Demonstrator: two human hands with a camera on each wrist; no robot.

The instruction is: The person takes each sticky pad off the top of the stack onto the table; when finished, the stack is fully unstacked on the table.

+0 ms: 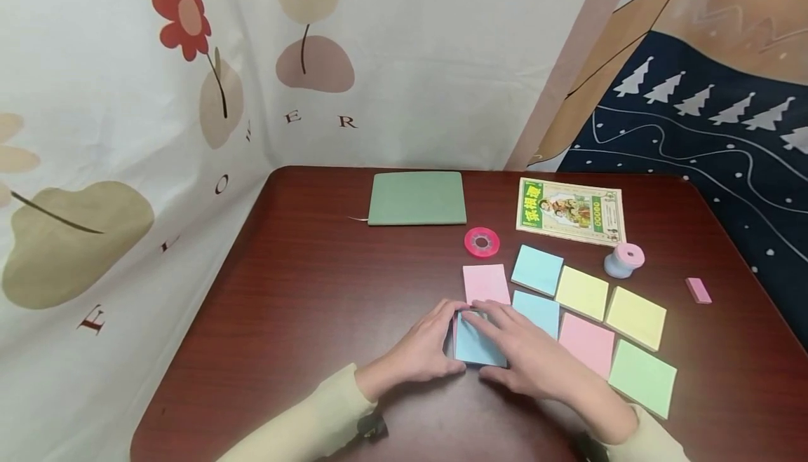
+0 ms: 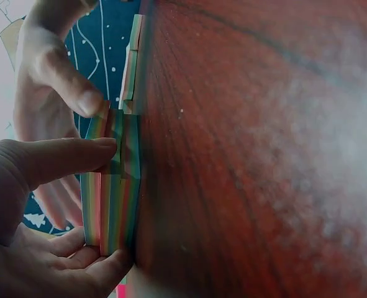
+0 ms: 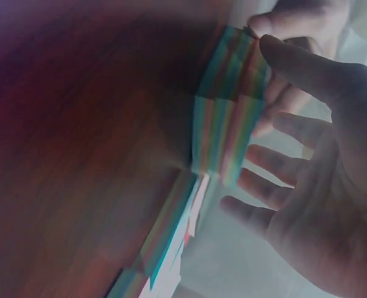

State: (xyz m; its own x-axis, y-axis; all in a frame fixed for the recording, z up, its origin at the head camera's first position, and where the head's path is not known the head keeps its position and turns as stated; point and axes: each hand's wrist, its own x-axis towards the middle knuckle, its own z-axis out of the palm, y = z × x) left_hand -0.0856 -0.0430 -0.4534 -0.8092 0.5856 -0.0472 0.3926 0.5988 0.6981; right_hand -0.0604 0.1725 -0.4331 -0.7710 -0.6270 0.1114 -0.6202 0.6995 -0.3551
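Both hands meet over a multicoloured sticky-note stack (image 1: pixel 477 341) on the dark wooden table (image 1: pixel 315 287): left hand (image 1: pixel 424 344) gripping its edge, right hand (image 1: pixel 529 357) resting flat-fingered on top.

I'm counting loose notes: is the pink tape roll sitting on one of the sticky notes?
No, the pink tape roll lies on the bare table, just above the pink note and apart from it.
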